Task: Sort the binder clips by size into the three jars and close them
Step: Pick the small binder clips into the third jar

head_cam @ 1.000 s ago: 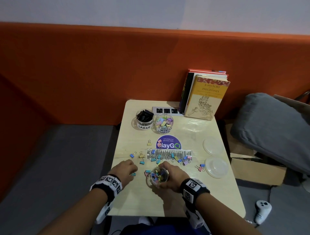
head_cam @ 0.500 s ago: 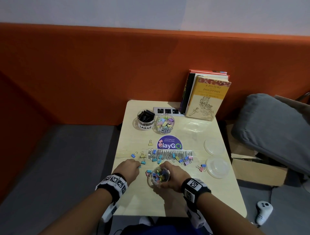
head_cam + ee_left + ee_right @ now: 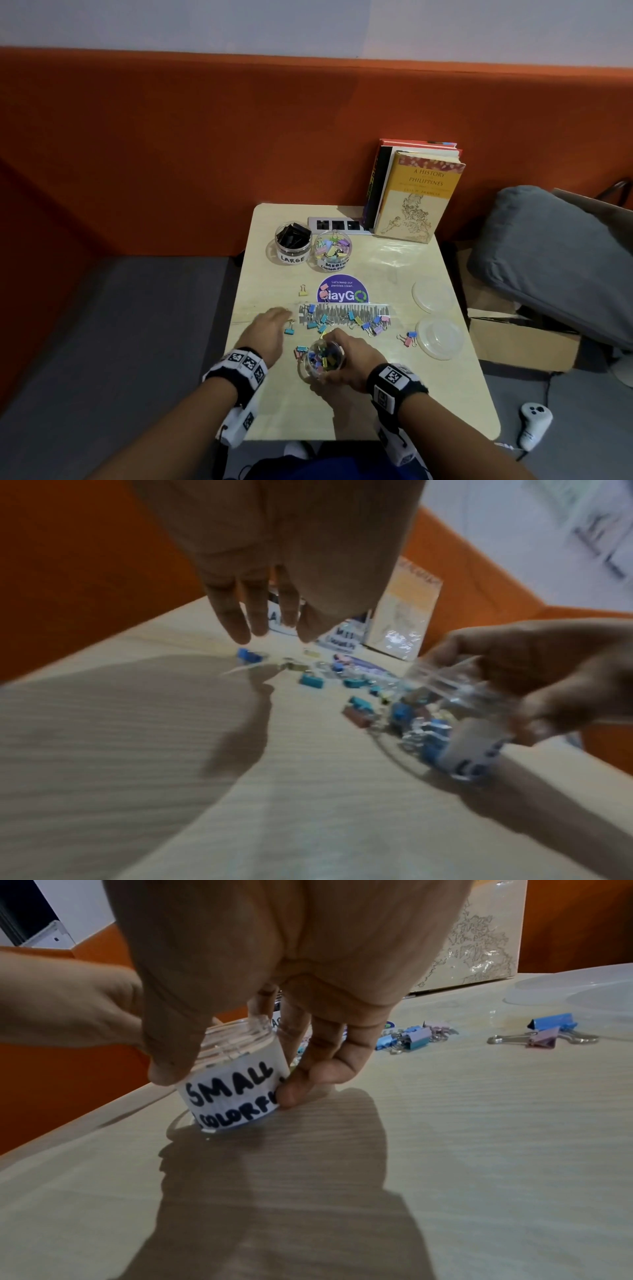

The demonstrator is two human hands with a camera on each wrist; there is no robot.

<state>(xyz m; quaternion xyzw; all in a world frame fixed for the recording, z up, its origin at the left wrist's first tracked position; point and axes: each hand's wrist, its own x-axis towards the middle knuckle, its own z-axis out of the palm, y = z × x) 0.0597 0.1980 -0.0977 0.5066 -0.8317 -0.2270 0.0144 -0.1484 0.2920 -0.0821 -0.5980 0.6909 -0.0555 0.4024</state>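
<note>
My right hand (image 3: 337, 359) grips the small clear jar (image 3: 323, 358), labelled SMALL COLORFUL (image 3: 236, 1096), thumb on one side and fingers on the other. The jar sits near the table's front edge, slightly tilted, and holds several small coloured clips. My left hand (image 3: 274, 320) hovers to its left with fingers (image 3: 240, 626) straight and empty, just above a blue clip (image 3: 250, 654). Several loose coloured clips (image 3: 342, 320) lie scattered along a grey strip. The LARGE jar (image 3: 293, 241) of black clips and the MEDIUM jar (image 3: 333, 250) of coloured clips stand open at the back.
Two clear lids (image 3: 433, 296) (image 3: 440, 339) lie at the table's right side. Books (image 3: 414, 195) lean on the orange wall behind a power strip (image 3: 337, 225). A purple sticker (image 3: 343, 290) marks the table's middle. A cardboard box (image 3: 520, 342) and grey cushion (image 3: 555, 246) sit to the right.
My left hand has moved forward, away from the small jar and toward the loose clips at the strip's left end. The right hand stays on the jar.
</note>
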